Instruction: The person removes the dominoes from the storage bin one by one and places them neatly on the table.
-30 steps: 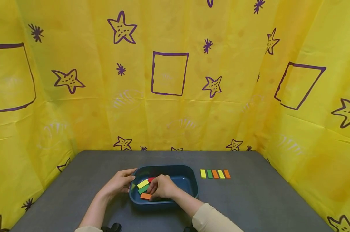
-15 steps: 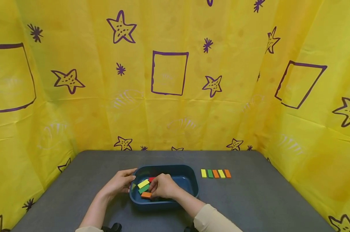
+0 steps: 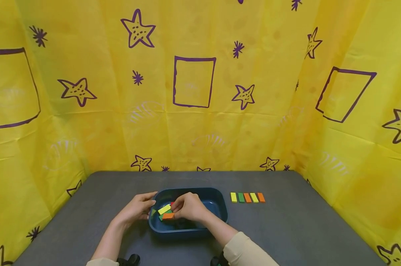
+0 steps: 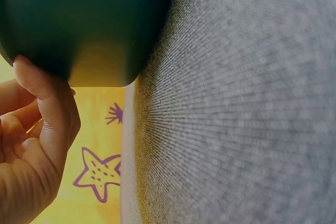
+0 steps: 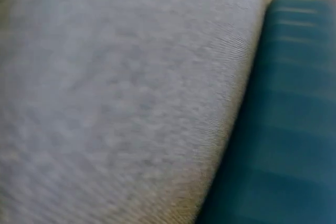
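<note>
A dark blue rectangular tub (image 3: 187, 233) stands on the table. At its left end my left hand (image 3: 138, 207) holds the wall near the rim; in the left wrist view its fingers (image 4: 50, 98) touch the tub's outside. My right hand (image 3: 190, 207) is over the tub and pinches an orange block (image 3: 168, 215) between thumb and fingertips. Beneath and behind it lie a yellow block (image 3: 164, 209), a partly covered green block (image 3: 161, 218) and a red block (image 3: 172, 203), mostly hidden by my fingers. The right wrist view shows only the tub's side (image 5: 283, 119) and cloth.
To the tub's right, a row of several small blocks stands on the grey cloth-covered table (image 3: 287, 229): a yellow block (image 3: 233, 197), a green block (image 3: 241, 197) and others. A yellow patterned curtain (image 3: 194, 140) encloses the back and sides.
My right hand has risen slightly, lifting the orange block from the tub's near side up across the green one. My left hand has stayed at the tub's left end.
</note>
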Tool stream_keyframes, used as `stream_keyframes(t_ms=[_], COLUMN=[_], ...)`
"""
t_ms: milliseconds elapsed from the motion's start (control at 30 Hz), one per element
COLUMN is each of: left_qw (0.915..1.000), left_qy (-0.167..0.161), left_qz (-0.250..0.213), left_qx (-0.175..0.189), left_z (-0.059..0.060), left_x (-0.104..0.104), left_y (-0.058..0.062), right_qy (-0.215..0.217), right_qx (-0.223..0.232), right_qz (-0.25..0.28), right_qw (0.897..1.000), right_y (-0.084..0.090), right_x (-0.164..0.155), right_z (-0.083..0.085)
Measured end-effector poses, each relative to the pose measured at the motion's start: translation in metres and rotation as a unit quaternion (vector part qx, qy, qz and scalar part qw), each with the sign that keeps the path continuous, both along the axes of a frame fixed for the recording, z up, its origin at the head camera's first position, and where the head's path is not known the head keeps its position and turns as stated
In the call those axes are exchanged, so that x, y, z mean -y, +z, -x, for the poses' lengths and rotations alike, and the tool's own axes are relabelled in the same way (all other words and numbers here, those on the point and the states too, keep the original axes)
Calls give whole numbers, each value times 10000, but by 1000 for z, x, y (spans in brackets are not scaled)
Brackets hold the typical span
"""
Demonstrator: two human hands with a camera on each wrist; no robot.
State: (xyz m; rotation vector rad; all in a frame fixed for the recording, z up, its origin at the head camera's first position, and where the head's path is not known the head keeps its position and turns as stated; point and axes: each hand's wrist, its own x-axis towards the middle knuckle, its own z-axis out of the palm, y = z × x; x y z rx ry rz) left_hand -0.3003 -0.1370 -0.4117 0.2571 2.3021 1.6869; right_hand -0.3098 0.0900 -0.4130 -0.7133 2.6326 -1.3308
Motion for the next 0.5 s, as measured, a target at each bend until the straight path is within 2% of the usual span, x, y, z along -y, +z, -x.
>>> stream_keyframes(t_ms=[200, 500], left_qw=[10000, 10000], left_qy=[23, 34], left_qz=[-5, 37], left_qx=[15, 32], left_z=[-1, 0], left_x=[0, 1], left_y=[1, 1], right_qy=[-112, -546], right_qx=[-44, -84], right_qz=[179, 399], right_qw=[9998, 9977], right_y=[6, 12], right_x=[-5, -22], right_z=[4, 10])
